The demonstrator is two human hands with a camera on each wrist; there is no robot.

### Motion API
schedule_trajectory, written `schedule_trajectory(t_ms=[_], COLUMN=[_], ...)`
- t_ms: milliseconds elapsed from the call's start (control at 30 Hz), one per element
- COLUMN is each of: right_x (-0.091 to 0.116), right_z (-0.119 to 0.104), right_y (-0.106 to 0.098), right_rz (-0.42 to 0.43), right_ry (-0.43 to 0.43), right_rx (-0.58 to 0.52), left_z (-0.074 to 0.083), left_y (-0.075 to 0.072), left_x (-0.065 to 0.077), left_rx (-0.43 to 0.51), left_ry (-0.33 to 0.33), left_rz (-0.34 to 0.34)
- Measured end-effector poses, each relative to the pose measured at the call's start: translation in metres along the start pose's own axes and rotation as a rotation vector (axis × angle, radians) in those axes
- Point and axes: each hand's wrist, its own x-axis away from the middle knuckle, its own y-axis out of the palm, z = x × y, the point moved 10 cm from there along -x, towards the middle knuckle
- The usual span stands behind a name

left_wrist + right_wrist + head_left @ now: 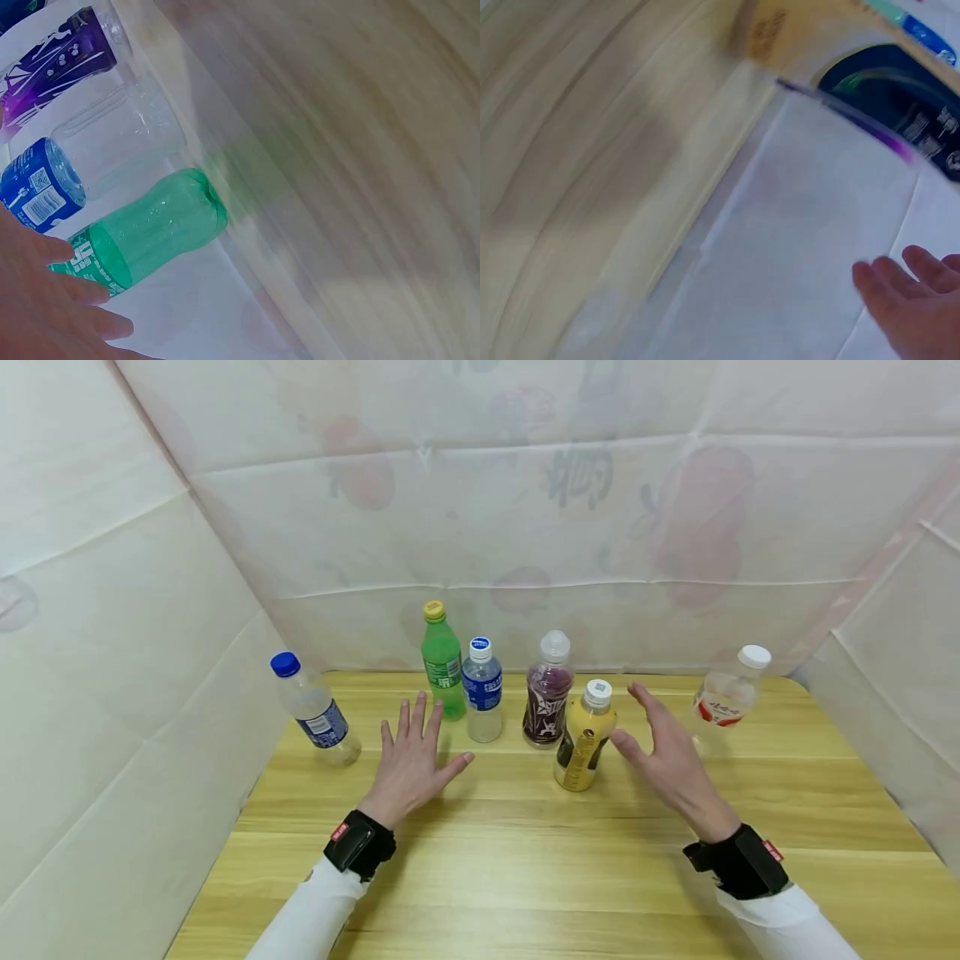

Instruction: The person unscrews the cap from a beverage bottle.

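In the head view my left hand has its fingers spread, in front of a green bottle with a yellow cap and a clear bottle with a blue label. It holds nothing. My right hand is beside a yellow bottle with a white cap, thumb and fingers apart; whether the thumb touches it I cannot tell. Just behind the yellow bottle stands a bottle of purple drink. The left wrist view shows the green bottle past my fingertips.
A clear bottle with a blue cap leans at the left of the wooden table. Right of my right hand is a clear bottle with a white cap. White sheets hang behind and along the sides.
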Motion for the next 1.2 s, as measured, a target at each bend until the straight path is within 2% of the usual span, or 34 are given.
schedule_trajectory(t_ms=[200, 367, 633, 767, 1000, 1100, 1200], right_x=[-0.008, -0.008, -0.007, -0.005, -0.001, 0.0, 0.001], right_z=[-0.008, -0.008, -0.011, -0.011, -0.009, -0.009, -0.009], right_y=[0.013, 0.022, 0.023, 0.019, 0.01, 0.009, 0.011], right_rz=[-0.011, -0.039, -0.025, 0.005, 0.043, 0.049, 0.034], right_ry=[0.048, 0.075, 0.038, 0.044, 0.086, 0.114, 0.15], right_rx=[-0.158, -0.171, -0.138, -0.147, -0.184, -0.246, -0.351], left_z=[0.0, 0.0, 0.0, -0.001, 0.0, 0.006, 0.019], left_y=[0.0, 0.001, 0.0, -0.005, -0.022, -0.031, -0.042], left_x=[0.001, 0.002, 0.002, 0.001, 0.003, 0.004, 0.007], left_rx=[-0.005, -0.003, 0.023, 0.026, 0.064, 0.075, 0.093], left_ry=[0.006, 0.003, -0.007, -0.01, 0.0, 0.04, 0.127], left_rz=[0.008, 0.003, 0.01, 0.045, 0.117, 0.172, 0.261])
